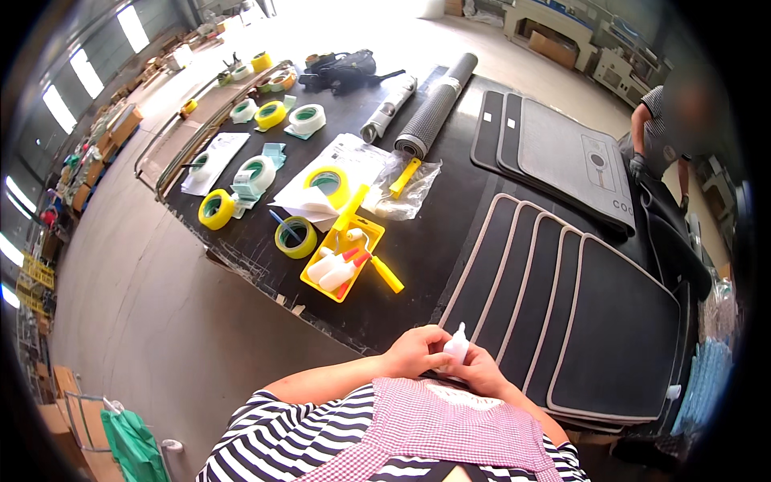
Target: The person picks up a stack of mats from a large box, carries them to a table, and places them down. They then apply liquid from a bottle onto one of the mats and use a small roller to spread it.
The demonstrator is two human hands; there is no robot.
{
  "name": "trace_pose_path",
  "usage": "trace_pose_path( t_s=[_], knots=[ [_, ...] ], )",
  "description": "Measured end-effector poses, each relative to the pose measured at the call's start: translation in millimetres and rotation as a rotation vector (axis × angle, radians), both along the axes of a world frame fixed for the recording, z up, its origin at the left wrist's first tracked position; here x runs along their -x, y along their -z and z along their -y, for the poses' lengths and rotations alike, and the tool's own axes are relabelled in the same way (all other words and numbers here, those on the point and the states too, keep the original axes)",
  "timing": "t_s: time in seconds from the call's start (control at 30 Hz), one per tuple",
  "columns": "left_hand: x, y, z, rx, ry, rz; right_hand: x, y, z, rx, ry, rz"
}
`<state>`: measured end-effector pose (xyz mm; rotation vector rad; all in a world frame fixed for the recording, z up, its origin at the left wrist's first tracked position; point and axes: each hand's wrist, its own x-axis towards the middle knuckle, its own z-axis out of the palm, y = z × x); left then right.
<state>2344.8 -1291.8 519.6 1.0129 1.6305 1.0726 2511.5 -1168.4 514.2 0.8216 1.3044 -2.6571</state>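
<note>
i saw, from afar, lettering (623,206) printed on a grey mat (554,136); pale-edged black mats (617,329) and a yellow tray (376,228) lay on the dark surface (430,261). the left hand (414,352) and right hand (482,371) were both curled closed, grasping a white bottle (457,347), nozzle up, near the surface's front edge.
</note>
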Motion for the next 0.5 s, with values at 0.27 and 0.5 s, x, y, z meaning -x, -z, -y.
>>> trace_pose_path(
  t_s=[0.27, 0.5],
  knots=[
    [92, -4, 39, -0.246, 0.050, -0.592, 107, -12, 11, -0.989, -0.289, -0.115],
    [132, 7, 68, 0.041, -0.071, -0.416, 204, 44, -67, -0.856, 0.186, 0.000]
  ],
)
